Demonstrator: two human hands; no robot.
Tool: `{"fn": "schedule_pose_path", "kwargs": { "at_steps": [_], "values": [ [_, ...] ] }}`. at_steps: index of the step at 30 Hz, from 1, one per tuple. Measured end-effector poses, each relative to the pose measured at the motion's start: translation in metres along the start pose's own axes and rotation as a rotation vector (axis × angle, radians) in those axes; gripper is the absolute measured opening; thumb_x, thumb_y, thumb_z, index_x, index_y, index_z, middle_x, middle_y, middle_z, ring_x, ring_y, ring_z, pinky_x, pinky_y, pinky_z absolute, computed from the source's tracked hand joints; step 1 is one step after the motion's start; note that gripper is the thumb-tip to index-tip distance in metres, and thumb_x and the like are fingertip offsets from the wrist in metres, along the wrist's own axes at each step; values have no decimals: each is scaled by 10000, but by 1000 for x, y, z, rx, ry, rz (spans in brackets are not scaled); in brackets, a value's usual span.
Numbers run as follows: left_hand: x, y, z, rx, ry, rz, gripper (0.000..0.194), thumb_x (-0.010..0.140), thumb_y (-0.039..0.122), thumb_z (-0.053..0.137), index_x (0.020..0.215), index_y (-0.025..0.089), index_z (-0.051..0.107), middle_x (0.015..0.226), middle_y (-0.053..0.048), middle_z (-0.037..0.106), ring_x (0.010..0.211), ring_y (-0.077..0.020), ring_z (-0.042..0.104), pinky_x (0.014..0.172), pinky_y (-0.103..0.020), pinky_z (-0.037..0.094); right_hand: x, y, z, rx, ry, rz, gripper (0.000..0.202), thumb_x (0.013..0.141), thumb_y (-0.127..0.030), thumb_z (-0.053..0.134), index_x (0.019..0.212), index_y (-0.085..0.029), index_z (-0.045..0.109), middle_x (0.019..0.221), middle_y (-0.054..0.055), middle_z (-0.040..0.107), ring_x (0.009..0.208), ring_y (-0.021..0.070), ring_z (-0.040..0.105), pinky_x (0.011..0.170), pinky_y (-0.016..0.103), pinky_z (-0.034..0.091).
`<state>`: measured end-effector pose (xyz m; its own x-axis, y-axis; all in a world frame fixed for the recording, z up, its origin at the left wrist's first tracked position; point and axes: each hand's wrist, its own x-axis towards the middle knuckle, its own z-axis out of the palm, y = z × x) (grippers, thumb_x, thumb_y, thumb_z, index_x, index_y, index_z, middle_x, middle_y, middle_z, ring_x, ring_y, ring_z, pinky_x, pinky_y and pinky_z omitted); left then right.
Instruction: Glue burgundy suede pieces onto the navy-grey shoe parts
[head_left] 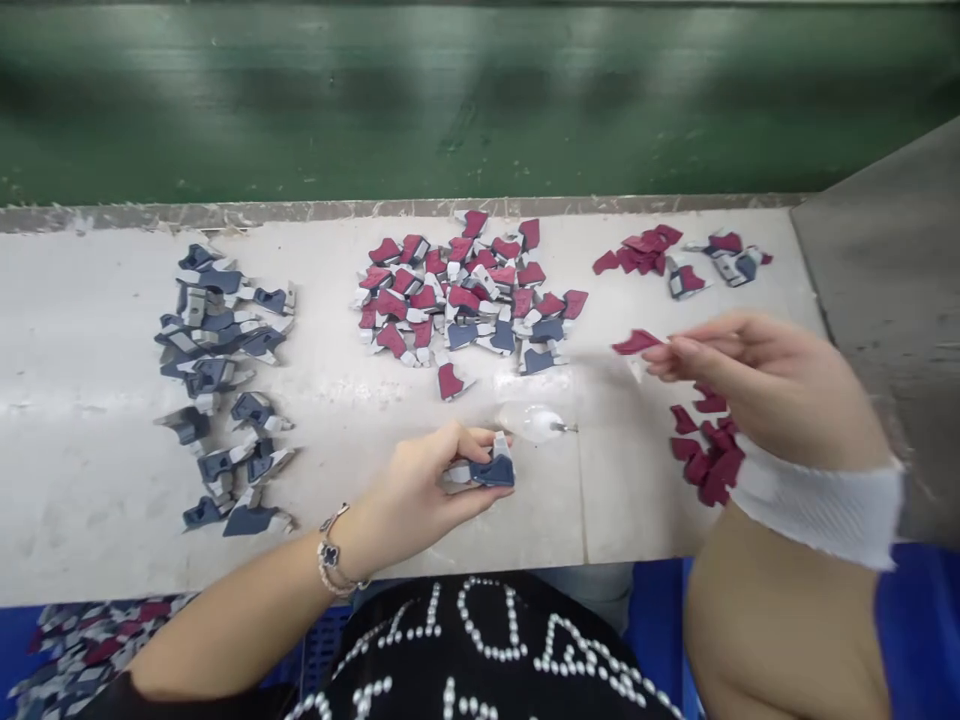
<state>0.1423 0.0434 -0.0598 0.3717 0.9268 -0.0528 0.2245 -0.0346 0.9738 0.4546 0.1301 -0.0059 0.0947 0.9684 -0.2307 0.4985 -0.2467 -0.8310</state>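
Note:
My left hand [439, 480] is closed around a small blue-and-grey plastic part [493, 468] above the front of the table. Between the thumb and fingers of my right hand [757, 375] is a thin maroon plastic piece [636, 343], its pointed end facing left. Below that hand lies a pile of loose maroon pieces [697, 455], partly covered by the wrist. A glossy clear patch with a small metal tip [536, 422] is just beyond my left hand; I cannot make out what it is.
Blue-and-grey parts [214, 335] lie in a column at left. A cluster of maroon-topped parts [457, 290] occupies the middle. More maroon pieces [649, 248] and several assembled parts [724, 260] lie back right. A green wall [450, 110] borders the table; a filled bin [97, 640] stands below left.

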Motion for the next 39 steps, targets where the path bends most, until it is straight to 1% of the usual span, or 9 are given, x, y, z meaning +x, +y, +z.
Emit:
{"fn": "schedule_pose_path", "kwargs": {
  "at_steps": [4, 7, 13, 17, 20, 26, 29, 33, 39],
  "values": [
    [3, -6, 0, 24, -2, 36, 251, 861, 265, 785, 940, 229, 550, 1176, -70, 780, 1085, -211, 766, 852, -316, 669, 51, 3, -6, -142, 4, 9, 171, 969, -354, 645, 928, -189, 629, 942, 95, 766, 856, 205, 738, 856, 406, 604],
    [5, -9, -1, 18, -29, 54, 231, 859, 266, 780, 933, 224, 565, 1165, -84, 782, 1081, -225, 767, 813, -315, 669, 64, 5, -13, -301, -59, -5, 204, 1020, -360, 611, 1035, -160, 649, 952, 42, 728, 856, 181, 713, 831, 395, 597],
    [7, -19, 3, 88, -122, 138, 216, 822, 310, 802, 865, 220, 610, 1088, -73, 802, 991, -233, 787, 813, -336, 638, 61, 30, -37, -657, -328, 65, 213, 994, -362, 667, 1071, -164, 686, 1035, 46, 707, 869, 178, 686, 796, 376, 596],
    [8, -26, 11, 163, -162, 112, 248, 782, 359, 829, 809, 228, 620, 1022, -60, 813, 967, -243, 784, 842, -346, 607, 55, 56, -57, -716, -327, 130, 250, 992, -347, 671, 1166, -167, 669, 1174, 77, 686, 991, 214, 685, 857, 418, 596],
    [10, -29, 15, 235, -161, 125, 252, 754, 351, 842, 798, 231, 625, 1019, -65, 816, 933, -255, 786, 831, -355, 607, 51, 68, -60, -674, -312, 137, 289, 991, -347, 672, 1214, -164, 654, 1204, 83, 678, 1008, 225, 687, 860, 430, 599],
    [2, -33, 27, 265, -75, 101, 270, 724, 306, 834, 801, 231, 586, 1008, -84, 806, 938, -270, 778, 828, -356, 621, 42, 67, -54, -495, -262, 42, 281, 995, -349, 666, 1208, -166, 655, 1190, 78, 680, 986, 217, 688, 842, 415, 602],
    [-8, -33, 38, 115, 36, 5, 306, 752, 340, 798, 816, 234, 519, 957, -82, 790, 926, -259, 776, 785, -338, 631, 25, 59, -48, -357, -233, -32, 253, 1010, -366, 642, 1165, -166, 661, 1108, 63, 693, 895, 185, 687, 786, 373, 602],
    [-20, -17, 53, -165, 236, -153, 409, 704, 413, 855, 807, 232, 503, 1023, -92, 779, 1103, -296, 744, 855, -362, 632, -19, 50, -20, -107, -284, -161, 287, 1041, -438, 567, 1057, -164, 652, 901, 18, 678, 723, 144, 647, 697, 328, 573],
    [-27, 5, 58, -326, 322, -229, 444, 668, 388, 906, 835, 210, 535, 1082, -102, 753, 1162, -290, 717, 889, -360, 633, -72, 30, 38, 216, -528, -222, 414, 788, -588, 789, 780, -200, 642, 836, 32, 675, 825, 221, 663, 781, 375, 563]
  ]
}}
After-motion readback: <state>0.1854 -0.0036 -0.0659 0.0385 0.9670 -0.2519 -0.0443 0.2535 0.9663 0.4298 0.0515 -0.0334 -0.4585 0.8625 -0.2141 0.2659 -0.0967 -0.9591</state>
